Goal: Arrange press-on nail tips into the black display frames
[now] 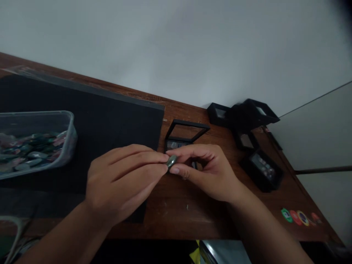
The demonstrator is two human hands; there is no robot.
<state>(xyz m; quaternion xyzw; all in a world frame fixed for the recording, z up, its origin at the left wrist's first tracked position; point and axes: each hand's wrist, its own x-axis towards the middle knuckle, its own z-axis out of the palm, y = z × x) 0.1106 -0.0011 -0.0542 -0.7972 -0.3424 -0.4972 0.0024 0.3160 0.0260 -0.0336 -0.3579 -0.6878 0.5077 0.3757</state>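
A small, shiny dark green-grey polished stone [172, 161] is pinched between both sets of fingertips at the middle of the view. My left hand [126, 176] grips its left side, fingers pressed together. On the other side, the thumb and forefinger of my right hand [206, 168] hold the stone, with the remaining fingers curled behind. Just beyond the hands a small black box [191, 121] stands on the table with its clear-windowed lid raised. Some contents show at its bottom, but my right hand hides most of it.
To the left, a clear plastic tub [72, 135] of colourful polished stones sits on a black mat [118, 113]. Several black windowed boxes [262, 170] are grouped at the right, some stacked by the wall. Round coloured stickers [295, 217] lie on the wooden table [170, 209].
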